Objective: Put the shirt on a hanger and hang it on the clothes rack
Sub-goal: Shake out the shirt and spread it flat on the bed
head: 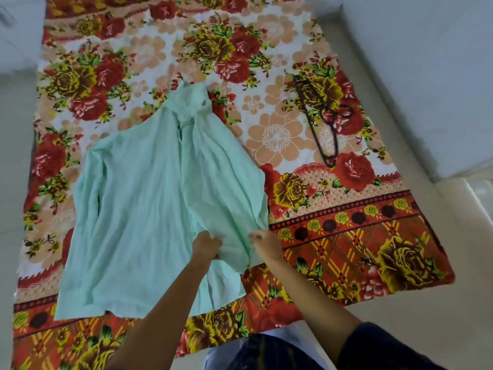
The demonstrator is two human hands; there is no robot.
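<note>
A mint-green shirt lies spread flat on a floral bedsheet, collar at the far end, hem towards me. My left hand grips a fold of the shirt's front near the lower right. My right hand pinches the shirt's right edge just beside it. A dark hanger lies flat on the sheet to the right of the shirt, apart from both hands. No clothes rack is in view.
The sheet covers a mattress on a pale tiled floor. Bare floor runs along the right side and the left edge. My dark sleeve fills the bottom right.
</note>
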